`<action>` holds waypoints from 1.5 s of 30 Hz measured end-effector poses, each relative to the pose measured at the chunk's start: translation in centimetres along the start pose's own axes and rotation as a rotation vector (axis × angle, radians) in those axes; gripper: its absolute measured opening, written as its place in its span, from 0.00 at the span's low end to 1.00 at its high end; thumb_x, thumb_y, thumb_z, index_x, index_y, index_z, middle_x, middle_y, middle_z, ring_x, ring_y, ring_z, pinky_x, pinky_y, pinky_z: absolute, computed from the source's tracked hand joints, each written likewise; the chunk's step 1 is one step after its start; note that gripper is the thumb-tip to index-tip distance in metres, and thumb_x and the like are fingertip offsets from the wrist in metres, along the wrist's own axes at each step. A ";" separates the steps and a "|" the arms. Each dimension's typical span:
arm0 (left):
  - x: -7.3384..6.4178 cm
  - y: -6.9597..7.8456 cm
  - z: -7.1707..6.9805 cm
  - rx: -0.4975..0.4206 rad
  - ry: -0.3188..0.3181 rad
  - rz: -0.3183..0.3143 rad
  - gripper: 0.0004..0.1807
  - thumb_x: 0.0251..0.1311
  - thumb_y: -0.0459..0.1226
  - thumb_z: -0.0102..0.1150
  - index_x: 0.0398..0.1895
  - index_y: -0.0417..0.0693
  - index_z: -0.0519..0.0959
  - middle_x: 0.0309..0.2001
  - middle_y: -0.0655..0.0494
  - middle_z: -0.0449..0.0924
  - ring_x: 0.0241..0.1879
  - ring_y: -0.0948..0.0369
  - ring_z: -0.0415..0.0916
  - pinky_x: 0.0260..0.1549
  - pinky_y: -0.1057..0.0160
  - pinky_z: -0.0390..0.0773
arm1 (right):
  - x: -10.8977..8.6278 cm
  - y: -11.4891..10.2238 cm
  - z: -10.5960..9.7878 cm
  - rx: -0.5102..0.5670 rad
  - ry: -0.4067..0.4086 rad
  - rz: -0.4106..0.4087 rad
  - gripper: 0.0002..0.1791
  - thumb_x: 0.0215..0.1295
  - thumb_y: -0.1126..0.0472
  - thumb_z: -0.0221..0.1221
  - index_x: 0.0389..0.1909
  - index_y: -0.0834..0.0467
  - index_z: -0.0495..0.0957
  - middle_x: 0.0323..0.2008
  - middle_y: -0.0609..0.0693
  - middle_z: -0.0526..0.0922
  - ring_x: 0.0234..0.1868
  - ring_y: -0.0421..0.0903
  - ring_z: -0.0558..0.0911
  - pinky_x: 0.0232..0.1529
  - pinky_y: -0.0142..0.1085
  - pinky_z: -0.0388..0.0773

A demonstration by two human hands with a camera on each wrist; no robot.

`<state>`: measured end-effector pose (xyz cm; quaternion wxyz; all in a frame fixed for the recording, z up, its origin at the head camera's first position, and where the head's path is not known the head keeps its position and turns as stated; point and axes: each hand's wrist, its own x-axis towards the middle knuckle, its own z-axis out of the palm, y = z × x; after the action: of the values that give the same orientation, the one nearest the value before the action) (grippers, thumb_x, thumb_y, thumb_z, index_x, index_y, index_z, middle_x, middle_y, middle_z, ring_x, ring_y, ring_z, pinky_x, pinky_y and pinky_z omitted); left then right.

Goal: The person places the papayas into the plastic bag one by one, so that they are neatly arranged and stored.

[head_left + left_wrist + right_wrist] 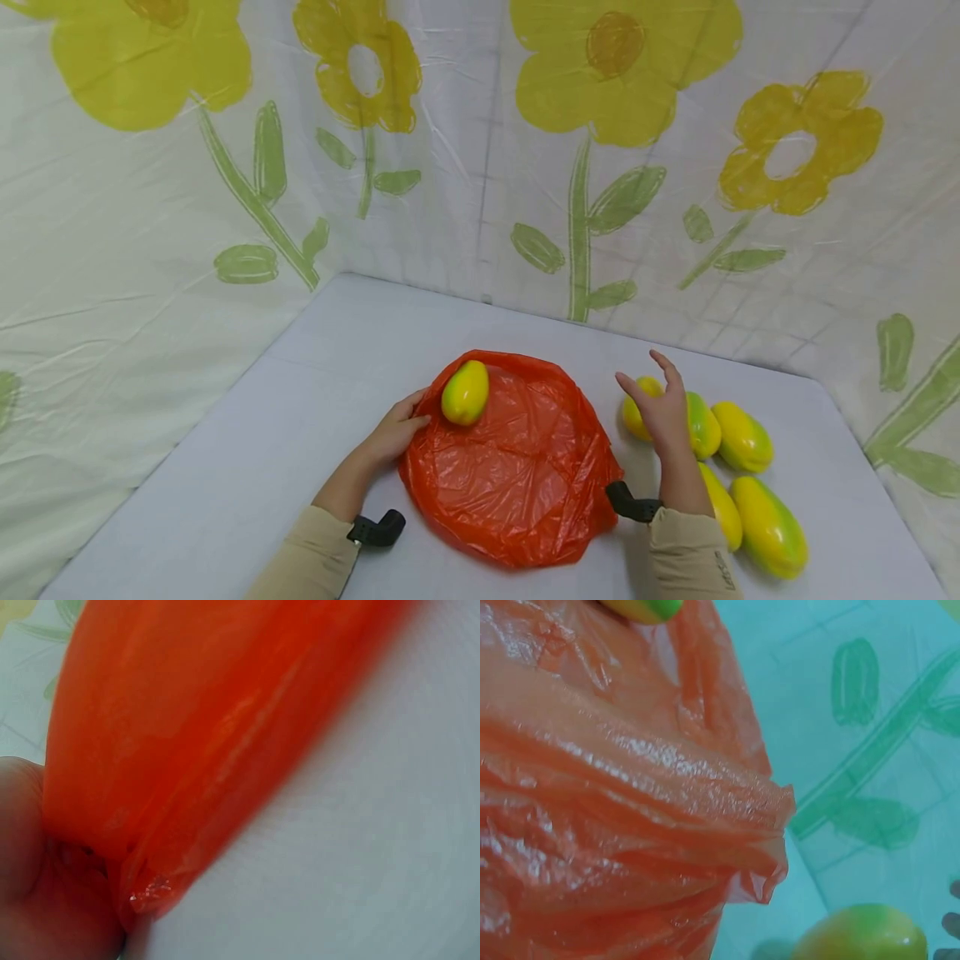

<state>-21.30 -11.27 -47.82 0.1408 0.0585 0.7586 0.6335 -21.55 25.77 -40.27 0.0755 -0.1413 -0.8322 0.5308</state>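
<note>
A red plastic bag [517,467] lies spread with its mouth open on the table, and one yellow-green papaya [466,392] rests inside its far left part. My left hand [396,429] pinches the bag's left rim between thumb and fingers; the left wrist view shows the thumb [21,832] against the bunched red film. Right of the bag, my right hand [666,408] is raised with thumb and fingers spread apart, nothing between them. Behind it a papaya [636,408] is partly hidden by the hand. The right wrist view shows the bag's crumpled edge [705,795] and a papaya [866,934].
Several more papayas sit to the right, among them one at the back [742,437] and one nearest the front [769,527]. The white table [300,367] meets a hanging flower-print sheet [465,167] at its back and left.
</note>
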 end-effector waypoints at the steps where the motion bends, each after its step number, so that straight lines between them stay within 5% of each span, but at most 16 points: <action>1: 0.0 0.0 0.0 -0.002 -0.002 0.002 0.27 0.66 0.30 0.40 0.70 0.45 0.57 0.69 0.45 0.60 0.63 0.49 0.66 0.56 0.53 0.74 | 0.0 0.1 -0.1 0.005 0.002 0.002 0.46 0.56 0.44 0.61 0.72 0.47 0.49 0.75 0.52 0.41 0.74 0.57 0.43 0.70 0.61 0.43; 28: 0.0 0.0 -0.1 -0.005 -0.007 0.007 0.27 0.65 0.29 0.39 0.69 0.45 0.58 0.68 0.45 0.61 0.61 0.49 0.67 0.54 0.54 0.75 | 0.2 1.7 0.2 -0.010 0.035 0.086 0.41 0.59 0.42 0.57 0.70 0.55 0.56 0.72 0.59 0.50 0.71 0.58 0.52 0.70 0.52 0.55; 35: 0.1 -0.1 0.0 -0.012 -0.021 0.006 0.27 0.66 0.30 0.39 0.69 0.46 0.58 0.68 0.45 0.61 0.60 0.50 0.69 0.53 0.55 0.76 | 0.4 2.9 1.4 -0.093 -0.014 0.081 0.40 0.60 0.49 0.59 0.70 0.57 0.54 0.70 0.62 0.54 0.66 0.60 0.58 0.68 0.55 0.58; 45: 0.0 0.0 0.0 -0.006 -0.001 -0.004 0.27 0.65 0.30 0.40 0.69 0.46 0.58 0.68 0.45 0.61 0.62 0.49 0.66 0.56 0.53 0.74 | 0.8 4.1 2.2 -0.081 0.053 0.044 0.42 0.57 0.56 0.62 0.69 0.58 0.51 0.66 0.62 0.58 0.61 0.60 0.61 0.64 0.57 0.60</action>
<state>-21.32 -11.31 -47.82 0.1427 0.0569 0.7566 0.6356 -22.31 25.76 -44.94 0.0797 -0.1765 -0.8474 0.4943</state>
